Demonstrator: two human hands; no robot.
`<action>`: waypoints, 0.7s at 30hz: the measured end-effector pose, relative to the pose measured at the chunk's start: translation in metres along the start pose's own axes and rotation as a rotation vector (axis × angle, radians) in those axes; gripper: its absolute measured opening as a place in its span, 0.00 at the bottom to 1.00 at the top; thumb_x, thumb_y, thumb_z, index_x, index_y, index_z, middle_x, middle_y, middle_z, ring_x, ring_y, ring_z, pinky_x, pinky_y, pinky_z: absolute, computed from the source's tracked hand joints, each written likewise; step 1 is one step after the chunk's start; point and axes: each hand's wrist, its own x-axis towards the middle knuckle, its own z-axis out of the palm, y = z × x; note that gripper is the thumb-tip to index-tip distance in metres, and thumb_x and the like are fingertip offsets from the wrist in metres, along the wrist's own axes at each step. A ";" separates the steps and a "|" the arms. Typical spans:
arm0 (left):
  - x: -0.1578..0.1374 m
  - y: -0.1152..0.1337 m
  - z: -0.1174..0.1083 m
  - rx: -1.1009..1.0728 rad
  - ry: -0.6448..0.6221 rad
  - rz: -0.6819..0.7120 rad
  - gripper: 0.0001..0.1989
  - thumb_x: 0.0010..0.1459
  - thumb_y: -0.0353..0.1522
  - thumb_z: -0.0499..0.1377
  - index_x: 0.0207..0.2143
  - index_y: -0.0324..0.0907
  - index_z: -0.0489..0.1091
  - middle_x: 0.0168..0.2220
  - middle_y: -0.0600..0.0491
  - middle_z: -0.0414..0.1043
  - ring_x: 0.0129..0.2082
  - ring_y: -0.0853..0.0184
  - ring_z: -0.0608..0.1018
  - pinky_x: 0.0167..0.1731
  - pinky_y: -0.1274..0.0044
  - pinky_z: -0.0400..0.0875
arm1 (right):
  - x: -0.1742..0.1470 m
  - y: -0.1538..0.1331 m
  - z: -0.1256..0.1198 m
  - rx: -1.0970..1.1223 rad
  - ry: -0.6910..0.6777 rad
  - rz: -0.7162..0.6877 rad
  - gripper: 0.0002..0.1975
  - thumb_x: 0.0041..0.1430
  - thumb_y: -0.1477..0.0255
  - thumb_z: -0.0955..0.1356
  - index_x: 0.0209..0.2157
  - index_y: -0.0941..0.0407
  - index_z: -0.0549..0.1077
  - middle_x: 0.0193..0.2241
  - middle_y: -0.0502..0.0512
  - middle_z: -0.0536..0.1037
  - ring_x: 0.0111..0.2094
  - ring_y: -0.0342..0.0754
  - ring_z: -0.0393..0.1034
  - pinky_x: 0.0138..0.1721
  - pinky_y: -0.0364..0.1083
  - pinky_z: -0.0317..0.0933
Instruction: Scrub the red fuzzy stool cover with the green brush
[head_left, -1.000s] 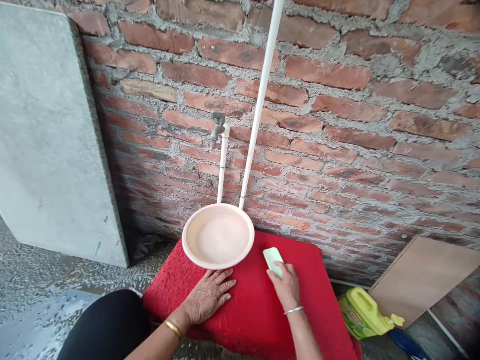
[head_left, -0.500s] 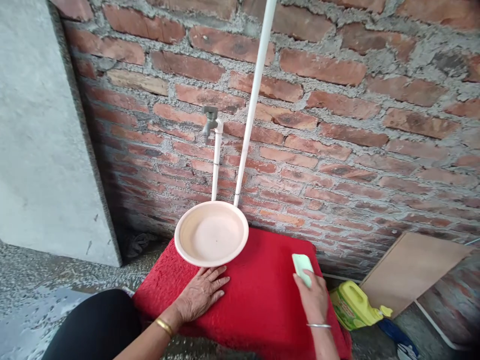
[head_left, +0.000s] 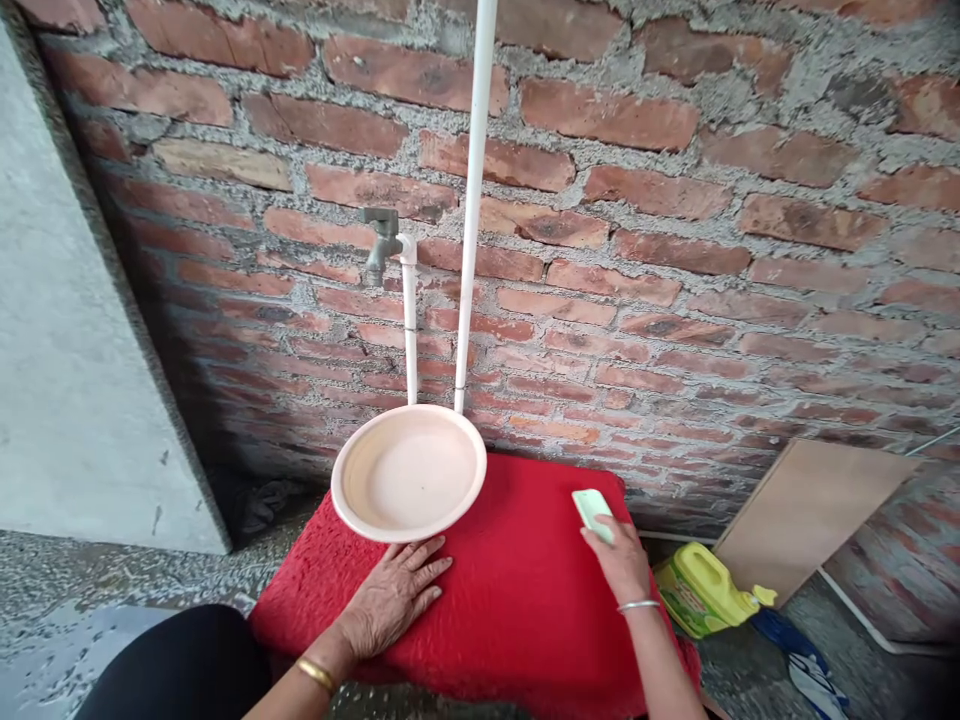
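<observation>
A red fuzzy cloth (head_left: 517,590) lies spread over a low flat surface. On its left part, with fingers spread and palm down, rests my left hand (head_left: 390,595), its fingertips close to the rim of a pale pink basin (head_left: 341,500). My right hand (head_left: 621,562) grips a pale green oblong block (head_left: 591,505) with rounded corners and presses it on the cloth near the far right corner. The block's underside is hidden, and I cannot tell whether it is soap or a brush. The basin sits at the cloth's far left corner.
A grey tap (head_left: 381,245) on a white pipe (head_left: 410,330) stands behind the basin, by a brick wall (head_left: 645,250). At right are a yellow jug (head_left: 701,590), a leaning board (head_left: 814,510) and a blue-and-white item (head_left: 806,660). A grey slab (head_left: 82,330) stands left.
My right hand has slid the pale green block slightly toward the wall along the cloth. My left hand stays in place on the cloth. The view has shifted a little.
</observation>
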 end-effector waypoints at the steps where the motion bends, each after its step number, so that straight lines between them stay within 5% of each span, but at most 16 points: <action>1: 0.000 0.000 0.000 -0.011 -0.005 -0.004 0.20 0.68 0.41 0.52 0.61 0.57 0.64 0.62 0.54 0.66 0.60 0.60 0.69 0.61 0.63 0.61 | 0.002 0.017 -0.013 -0.029 0.032 0.074 0.20 0.53 0.57 0.66 0.44 0.52 0.78 0.35 0.56 0.73 0.35 0.54 0.72 0.38 0.51 0.64; 4: 0.001 0.001 -0.001 -0.030 -0.016 -0.015 0.20 0.68 0.41 0.52 0.61 0.56 0.65 0.62 0.53 0.66 0.60 0.59 0.68 0.61 0.61 0.60 | -0.004 0.048 -0.041 -0.096 0.121 0.232 0.27 0.54 0.54 0.63 0.45 0.58 0.77 0.32 0.62 0.73 0.36 0.62 0.70 0.36 0.57 0.63; 7: 0.001 0.002 -0.002 -0.038 -0.015 -0.017 0.19 0.68 0.41 0.52 0.60 0.55 0.66 0.62 0.53 0.66 0.61 0.58 0.68 0.61 0.60 0.60 | -0.025 0.039 -0.035 -0.022 0.184 0.180 0.29 0.54 0.51 0.62 0.45 0.58 0.77 0.34 0.64 0.73 0.36 0.62 0.70 0.36 0.57 0.63; 11: 0.000 0.001 -0.001 -0.035 -0.004 -0.014 0.19 0.68 0.41 0.53 0.60 0.56 0.66 0.62 0.53 0.66 0.61 0.58 0.68 0.61 0.60 0.61 | -0.074 -0.033 0.014 0.145 0.118 -0.090 0.21 0.54 0.52 0.66 0.41 0.51 0.78 0.37 0.56 0.73 0.37 0.53 0.71 0.40 0.49 0.65; 16: 0.000 -0.002 0.003 -0.010 0.014 -0.001 0.20 0.68 0.41 0.53 0.60 0.57 0.65 0.62 0.54 0.66 0.61 0.58 0.68 0.60 0.61 0.62 | -0.120 -0.119 0.057 0.131 -0.050 -0.406 0.11 0.53 0.66 0.71 0.40 0.46 0.77 0.39 0.51 0.73 0.40 0.51 0.70 0.43 0.48 0.63; 18: 0.000 -0.002 0.004 -0.005 0.022 0.005 0.19 0.67 0.41 0.53 0.60 0.57 0.66 0.62 0.54 0.66 0.60 0.58 0.68 0.60 0.61 0.62 | -0.119 -0.120 0.055 0.093 -0.060 -0.408 0.12 0.53 0.67 0.72 0.41 0.46 0.77 0.39 0.51 0.74 0.40 0.51 0.70 0.43 0.48 0.63; 21: 0.001 -0.002 0.004 -0.008 0.031 0.013 0.19 0.68 0.41 0.53 0.60 0.56 0.66 0.61 0.54 0.67 0.60 0.59 0.68 0.60 0.62 0.62 | -0.101 -0.079 0.038 0.053 -0.027 -0.316 0.12 0.54 0.63 0.70 0.41 0.46 0.78 0.39 0.53 0.74 0.39 0.51 0.72 0.43 0.49 0.64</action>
